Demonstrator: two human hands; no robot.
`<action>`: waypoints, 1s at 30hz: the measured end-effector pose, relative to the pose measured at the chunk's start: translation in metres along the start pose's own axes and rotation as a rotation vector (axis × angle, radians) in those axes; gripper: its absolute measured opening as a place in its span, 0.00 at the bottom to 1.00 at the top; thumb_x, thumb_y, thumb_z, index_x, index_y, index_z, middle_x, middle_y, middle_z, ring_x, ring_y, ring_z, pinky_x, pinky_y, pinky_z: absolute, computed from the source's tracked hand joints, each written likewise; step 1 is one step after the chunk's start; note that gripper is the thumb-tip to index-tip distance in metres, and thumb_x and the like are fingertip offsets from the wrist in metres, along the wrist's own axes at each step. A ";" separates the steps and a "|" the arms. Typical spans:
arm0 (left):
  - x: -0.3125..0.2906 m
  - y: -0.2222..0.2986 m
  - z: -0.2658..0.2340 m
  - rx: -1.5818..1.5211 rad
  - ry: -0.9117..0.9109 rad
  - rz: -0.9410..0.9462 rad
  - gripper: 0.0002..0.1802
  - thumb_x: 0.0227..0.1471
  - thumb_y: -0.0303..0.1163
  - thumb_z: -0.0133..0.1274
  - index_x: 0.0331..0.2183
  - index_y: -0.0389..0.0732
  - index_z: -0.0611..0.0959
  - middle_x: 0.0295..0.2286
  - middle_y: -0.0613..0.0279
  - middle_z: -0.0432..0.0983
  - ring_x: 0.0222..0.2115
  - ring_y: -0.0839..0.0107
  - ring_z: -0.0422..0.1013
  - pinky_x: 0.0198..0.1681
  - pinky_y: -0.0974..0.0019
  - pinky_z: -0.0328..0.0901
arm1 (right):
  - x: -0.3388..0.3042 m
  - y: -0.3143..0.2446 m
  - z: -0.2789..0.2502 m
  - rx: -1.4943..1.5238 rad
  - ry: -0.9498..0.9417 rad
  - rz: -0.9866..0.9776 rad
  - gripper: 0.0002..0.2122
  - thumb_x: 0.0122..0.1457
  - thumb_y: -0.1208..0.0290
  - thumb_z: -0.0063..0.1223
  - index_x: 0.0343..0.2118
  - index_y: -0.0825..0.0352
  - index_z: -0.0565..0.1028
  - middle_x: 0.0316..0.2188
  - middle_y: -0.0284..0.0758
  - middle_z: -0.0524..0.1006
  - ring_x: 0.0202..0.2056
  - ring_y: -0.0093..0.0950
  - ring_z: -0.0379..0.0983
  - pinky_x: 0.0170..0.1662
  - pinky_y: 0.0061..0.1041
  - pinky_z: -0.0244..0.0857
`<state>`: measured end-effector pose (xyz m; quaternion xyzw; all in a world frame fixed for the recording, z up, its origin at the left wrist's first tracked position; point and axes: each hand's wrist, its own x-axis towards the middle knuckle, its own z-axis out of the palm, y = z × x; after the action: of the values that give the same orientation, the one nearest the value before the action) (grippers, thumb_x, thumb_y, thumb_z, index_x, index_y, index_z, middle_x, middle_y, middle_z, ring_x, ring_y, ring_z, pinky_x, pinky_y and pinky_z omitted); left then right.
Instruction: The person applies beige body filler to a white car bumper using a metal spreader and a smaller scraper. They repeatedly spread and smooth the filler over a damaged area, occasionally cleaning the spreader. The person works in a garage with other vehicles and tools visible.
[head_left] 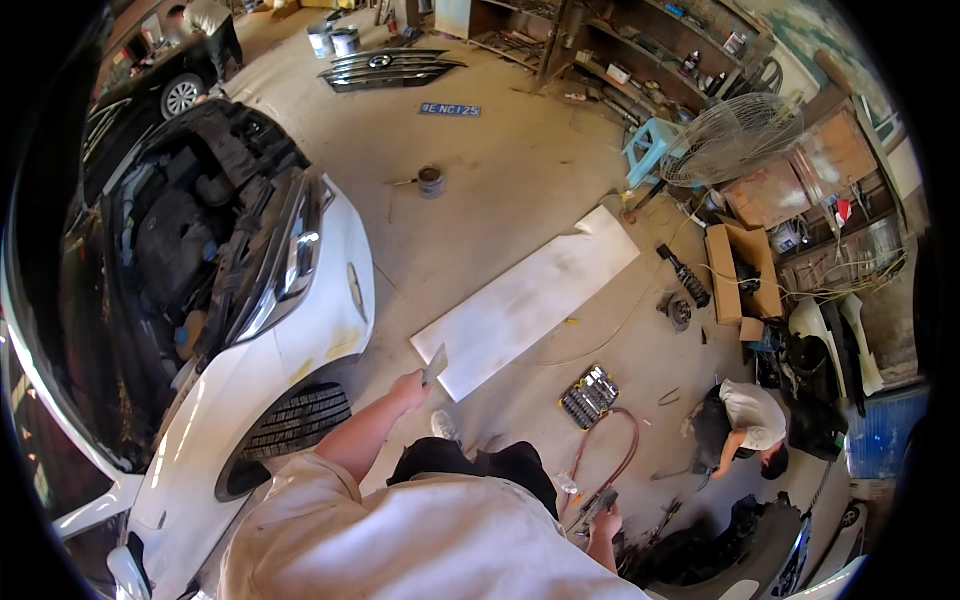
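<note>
My left hand [408, 391] is closed round the handle of a putty knife [437, 364]. Its flat blade points up, in front of the near end of a long white board [535, 295] on the floor. Low at the right, my right hand [606, 524] is closed round a small dark grey flat tool [601, 502], whose kind I cannot make out. To my left stands a white car with its engine bay exposed. Yellowish patches [328, 345] mark its front fender [290, 350] above the wheel arch.
A tool set [590, 396] and a red hose [625, 455] lie right of my feet. At the right a person [745, 430] crouches; another person [208, 25] bends far left. A can [430, 181], a car grille [390, 70], a cardboard box [725, 275] and a fan [735, 140] stand around.
</note>
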<state>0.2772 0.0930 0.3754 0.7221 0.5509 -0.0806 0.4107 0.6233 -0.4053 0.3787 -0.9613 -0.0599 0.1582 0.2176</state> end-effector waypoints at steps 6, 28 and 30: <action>0.040 0.013 0.000 -0.076 -0.020 -0.127 0.19 0.54 0.38 0.48 0.44 0.37 0.76 0.36 0.41 0.78 0.37 0.45 0.75 0.40 0.47 0.68 | 0.076 -0.033 0.012 -0.190 -0.203 0.077 0.19 0.63 0.57 0.45 0.49 0.64 0.77 0.41 0.47 0.79 0.43 0.45 0.76 0.46 0.39 0.68; -0.031 0.078 0.041 -0.136 0.060 -0.732 0.15 0.52 0.37 0.46 0.29 0.36 0.82 0.20 0.54 0.80 0.20 0.60 0.78 0.27 0.57 0.72 | 0.440 -0.355 0.105 -0.122 -0.451 -0.430 0.18 0.55 0.68 0.51 0.49 0.62 0.77 0.31 0.41 0.82 0.32 0.38 0.79 0.37 0.38 0.71; 0.001 0.074 0.037 -0.135 -0.009 -0.708 0.15 0.52 0.36 0.47 0.26 0.36 0.83 0.19 0.53 0.80 0.20 0.60 0.78 0.27 0.57 0.72 | 0.458 -0.349 0.131 -0.160 -0.423 -0.516 0.18 0.54 0.67 0.53 0.49 0.63 0.77 0.31 0.42 0.82 0.33 0.38 0.79 0.37 0.39 0.71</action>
<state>0.3533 0.0648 0.3880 0.4572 0.7691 -0.1847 0.4065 0.9954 0.0447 0.2923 -0.8743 -0.3573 0.2884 0.1570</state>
